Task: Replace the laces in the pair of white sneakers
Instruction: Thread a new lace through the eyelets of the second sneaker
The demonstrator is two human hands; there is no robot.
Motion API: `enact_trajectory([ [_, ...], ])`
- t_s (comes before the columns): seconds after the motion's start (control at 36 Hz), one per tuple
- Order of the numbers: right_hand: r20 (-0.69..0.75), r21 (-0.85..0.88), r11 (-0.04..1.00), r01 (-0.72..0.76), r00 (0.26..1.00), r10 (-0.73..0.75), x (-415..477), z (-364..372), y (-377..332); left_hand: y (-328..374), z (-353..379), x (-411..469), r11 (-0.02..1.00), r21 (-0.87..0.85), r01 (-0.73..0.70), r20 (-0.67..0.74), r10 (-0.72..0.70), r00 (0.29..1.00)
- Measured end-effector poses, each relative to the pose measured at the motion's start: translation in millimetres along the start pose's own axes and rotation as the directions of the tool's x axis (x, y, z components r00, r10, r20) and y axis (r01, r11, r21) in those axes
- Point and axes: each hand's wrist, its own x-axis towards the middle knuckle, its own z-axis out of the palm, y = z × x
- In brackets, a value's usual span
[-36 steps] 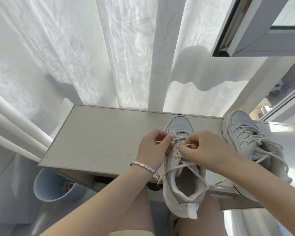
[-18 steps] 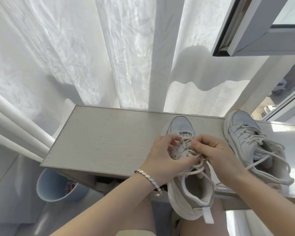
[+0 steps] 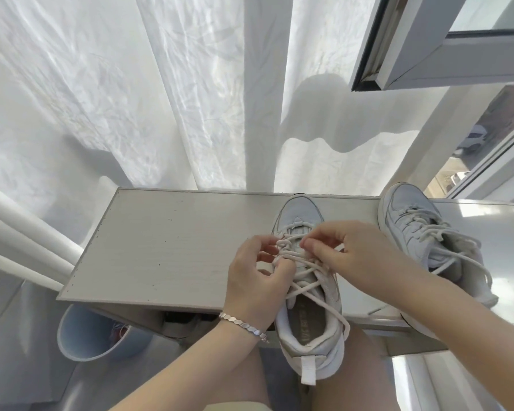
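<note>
1. Right now the left hand curls its fingers round the lace and the right hand pinches it, over the near sneaker on the table, heel overhanging the edge.
2. A hard tug may drag that sneaker off.
3. Slack crossings could knot.

Two sneakers on shelf; bin below left; curtain behind

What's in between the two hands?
The crossed laces of the nearer sneaker. The left hand and right hand each pinch them, as the head view shows.
</note>
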Motion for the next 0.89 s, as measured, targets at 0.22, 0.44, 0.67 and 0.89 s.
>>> enact_trajectory([
  [0.22,0.07,-0.165,0.986,-0.02,0.997,0.032,18.6,1.9,1.2,2.1,0.4,-0.1,0.998,0.059,-0.024,0.006,0.023,1.0],
  [0.44,0.03,-0.24,0.969,0.065,0.998,-0.059,27.7,9.0,8.2,-1.2,2.5,-3.5,0.991,0.103,-0.085,-0.014,0.087,0.996],
  [0.67,-0.124,-0.173,0.962,0.211,0.964,-0.234,13.6,17.7,30.2,-1.9,12.5,-4.9,0.985,0.137,-0.106,-0.037,0.112,0.993],
  [0.89,-0.122,-0.124,0.961,0.247,0.957,-0.262,10.5,11.7,33.8,0.8,16.8,-4.8,0.983,0.164,-0.087,-0.018,0.091,0.996],
])
